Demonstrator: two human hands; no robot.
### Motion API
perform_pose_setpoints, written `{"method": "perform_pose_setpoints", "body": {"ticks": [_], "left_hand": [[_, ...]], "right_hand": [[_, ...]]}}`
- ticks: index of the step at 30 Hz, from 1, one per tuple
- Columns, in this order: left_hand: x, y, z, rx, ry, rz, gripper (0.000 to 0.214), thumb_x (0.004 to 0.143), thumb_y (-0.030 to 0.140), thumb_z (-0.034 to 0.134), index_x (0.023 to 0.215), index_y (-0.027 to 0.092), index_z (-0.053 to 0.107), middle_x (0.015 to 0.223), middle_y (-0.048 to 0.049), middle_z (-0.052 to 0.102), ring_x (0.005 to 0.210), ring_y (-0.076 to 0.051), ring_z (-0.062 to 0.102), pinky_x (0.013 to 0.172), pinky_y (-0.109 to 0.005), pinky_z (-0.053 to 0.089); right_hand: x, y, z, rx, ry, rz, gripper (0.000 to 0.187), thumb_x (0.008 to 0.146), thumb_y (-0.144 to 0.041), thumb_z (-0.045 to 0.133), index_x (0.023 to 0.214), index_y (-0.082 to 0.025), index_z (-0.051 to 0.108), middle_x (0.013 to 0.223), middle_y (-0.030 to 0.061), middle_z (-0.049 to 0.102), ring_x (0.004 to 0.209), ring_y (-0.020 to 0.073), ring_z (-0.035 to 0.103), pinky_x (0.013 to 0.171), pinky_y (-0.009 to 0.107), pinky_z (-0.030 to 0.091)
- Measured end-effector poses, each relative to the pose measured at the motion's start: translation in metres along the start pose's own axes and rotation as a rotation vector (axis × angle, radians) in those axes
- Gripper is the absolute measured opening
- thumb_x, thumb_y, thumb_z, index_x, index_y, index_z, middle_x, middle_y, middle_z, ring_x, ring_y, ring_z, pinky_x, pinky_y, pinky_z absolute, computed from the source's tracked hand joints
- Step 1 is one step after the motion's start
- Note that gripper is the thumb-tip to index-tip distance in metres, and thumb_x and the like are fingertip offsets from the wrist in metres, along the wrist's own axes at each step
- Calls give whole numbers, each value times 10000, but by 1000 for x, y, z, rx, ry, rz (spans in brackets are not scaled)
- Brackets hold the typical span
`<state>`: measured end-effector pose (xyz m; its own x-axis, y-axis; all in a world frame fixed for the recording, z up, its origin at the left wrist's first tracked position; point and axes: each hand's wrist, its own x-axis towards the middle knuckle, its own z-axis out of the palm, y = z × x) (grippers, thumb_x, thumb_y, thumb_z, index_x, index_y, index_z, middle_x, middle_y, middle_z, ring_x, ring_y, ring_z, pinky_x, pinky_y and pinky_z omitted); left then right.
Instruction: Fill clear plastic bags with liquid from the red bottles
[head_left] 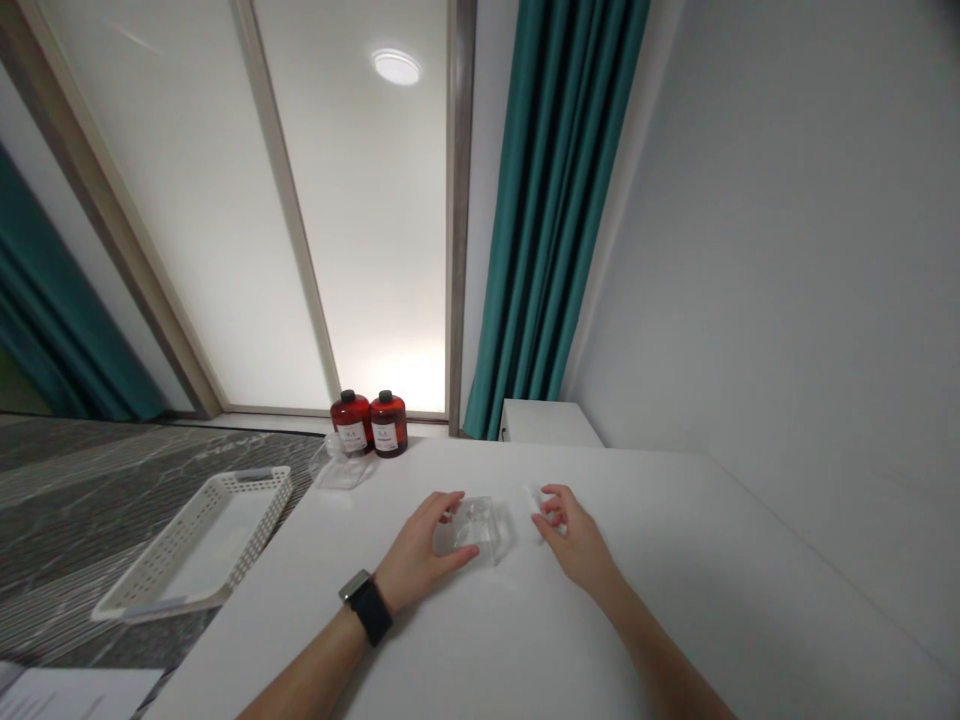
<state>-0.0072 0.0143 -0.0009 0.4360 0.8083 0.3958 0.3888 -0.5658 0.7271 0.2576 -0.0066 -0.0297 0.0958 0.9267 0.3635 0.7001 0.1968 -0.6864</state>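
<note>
A small clear plastic box [474,518] rests on the white table [480,640]. My left hand [424,545], with a dark-strapped watch [367,605] on the wrist, curves round its left side, thumb at the near edge and fingers at the far edge. To the right of the box, my right hand [570,535] has its fingers curled and the thumb close to them. At these fingertips is a thin, pale, see-through piece [533,500], tilted and apart from the box. Its kind is hard to make out against the white tabletop.
Two red-brown bottles [386,425] with black caps stand at the far left table corner, beside clear plastic containers [343,470]. A white perforated basket [202,545] lies to the left, lower than the tabletop. Beyond the far edge is a white cabinet [551,423]; a wall rises at right.
</note>
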Motion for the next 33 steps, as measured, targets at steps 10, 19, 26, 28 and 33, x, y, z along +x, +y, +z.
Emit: {"method": "perform_pose_setpoints", "body": {"ticks": [10,19,26,28,33], "left_hand": [[-1,-5,5,-1,-11,28,543,754,246,738,1255,211,533,1134,-79,625,985,-238,615,875,-389,532],[-1,-6,7,-3,-19,31,538,764,253,722,1264,212,526,1144,-90,621,995,-249,614,882,-401,528],[0,-6,6,-14,-48,19,534,782,261,706,1276,208,513,1160,-98,614,1024,-255,605,907,-418,517],[-1,-6,6,-11,-53,18,536,781,259,706,1278,211,511,1168,-95,611,1029,-255,604,913,-420,515],[-1,-7,6,-13,-57,18,541,779,252,705,1280,200,508,1184,-100,603,1052,-254,598,921,-411,514]], "right_hand": [[19,25,15,-228,155,37,193,794,-250,560,976,-221,505,879,56,665,823,242,633,767,355,457],[19,27,14,-353,154,55,125,817,-244,567,925,-217,511,879,63,670,854,263,617,755,343,419],[18,27,11,-353,134,47,258,765,-204,622,1007,-204,531,931,69,667,919,267,612,812,354,438],[17,29,9,-350,124,44,268,758,-184,619,1014,-206,542,922,64,671,918,260,614,817,350,441],[17,33,4,-344,92,38,229,769,-168,607,991,-212,571,932,54,691,924,249,612,826,346,434]]}}
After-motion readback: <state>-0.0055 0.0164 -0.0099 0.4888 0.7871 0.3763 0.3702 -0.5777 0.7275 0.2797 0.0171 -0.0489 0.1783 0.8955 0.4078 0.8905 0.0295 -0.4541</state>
